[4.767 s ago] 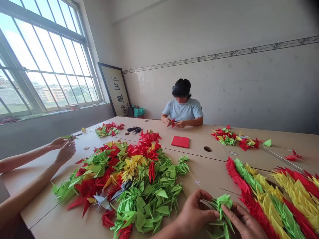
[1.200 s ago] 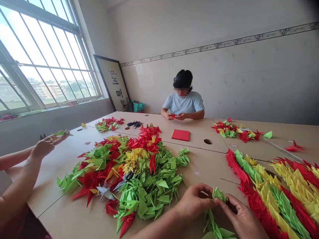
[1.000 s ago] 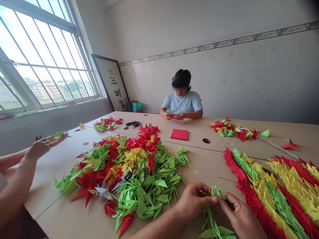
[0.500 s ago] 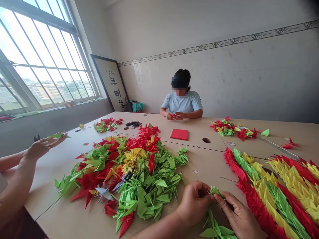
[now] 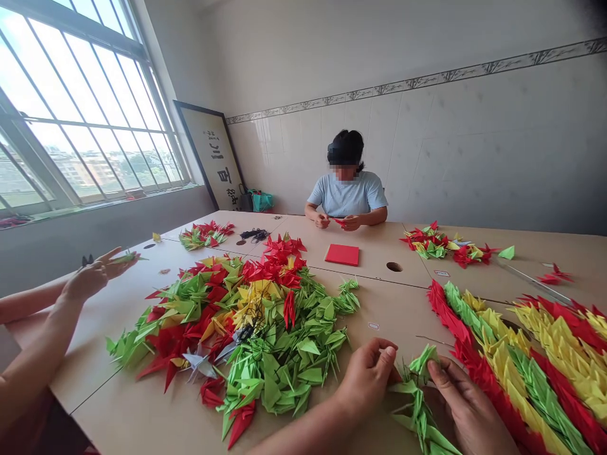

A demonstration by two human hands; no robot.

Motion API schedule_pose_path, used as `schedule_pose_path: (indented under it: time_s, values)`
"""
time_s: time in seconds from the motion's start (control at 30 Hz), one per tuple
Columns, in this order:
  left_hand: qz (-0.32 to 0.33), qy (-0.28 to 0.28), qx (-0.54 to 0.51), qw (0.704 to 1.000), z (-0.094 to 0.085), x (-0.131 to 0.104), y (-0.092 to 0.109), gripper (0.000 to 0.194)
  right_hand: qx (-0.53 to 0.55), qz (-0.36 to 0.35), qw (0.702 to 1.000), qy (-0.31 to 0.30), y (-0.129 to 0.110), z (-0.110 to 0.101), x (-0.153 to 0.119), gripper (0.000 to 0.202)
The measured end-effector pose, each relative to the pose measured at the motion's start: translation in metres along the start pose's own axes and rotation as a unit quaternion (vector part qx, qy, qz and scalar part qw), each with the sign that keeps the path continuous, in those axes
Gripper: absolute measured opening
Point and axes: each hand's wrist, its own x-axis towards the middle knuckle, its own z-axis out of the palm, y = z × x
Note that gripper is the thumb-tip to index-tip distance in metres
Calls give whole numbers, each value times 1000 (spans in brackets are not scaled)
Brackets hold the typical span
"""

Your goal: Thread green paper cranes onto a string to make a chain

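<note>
Green paper string (image 5: 420, 407) noted at the near side of the surface (image 5: 379, 297), between the two hands; its upper end is pinched between thumb and forefinger of the right hand (image 5: 469, 404), the rest trailing below. Left hand (image 5: 367, 376) curled closed just beside it, thumb against forefinger; whether thread is gripped cannot be told. To the left, a heap of folded paper (image 5: 279, 373) is spread in green, red and yellow. Rows of red, yellow and green garlands (image 5: 507, 373) are laid at right. Farther off, red paper (image 5: 342, 254) is stacked before a seated co-worker (image 5: 348, 196), by whom a red folded piece (image 5: 340, 222) is held.
</note>
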Motion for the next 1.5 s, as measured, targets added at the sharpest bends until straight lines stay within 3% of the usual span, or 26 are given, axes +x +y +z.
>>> schedule_pose_path:
  time_s: [0.17,0.43,0.63,0.8,0.9,1.03,1.23,1.4,1.5]
  values:
    - [-7,13,9,1000,2,-3,2,59,47,-13,997,-63,-3,2,-3,23]
    - [-17,5,-41,999,1,2,1,48,31,-46,994,-99,2,-2,-5,21]
    - [-12,34,-134,990,1,8,-7,33,-100,-114,985,-82,4,-2,-1,25]
    - [77,90,-80,990,1,7,-9,14,-216,-100,971,-24,17,-7,8,39]
    - [103,97,-33,989,2,2,-7,25,-242,-125,962,2,18,-8,10,45]
    - [101,55,-26,993,4,-1,-8,33,-243,-193,950,20,15,-6,12,44]
    - [100,6,-89,991,5,-3,-9,43,-217,-47,975,-11,16,-6,11,54]
    - [51,-14,-160,986,2,-1,-4,73,-177,-51,983,-12,16,-6,12,52]
    - [37,-15,-206,978,1,1,-3,76,-200,-87,976,14,16,-6,12,47]
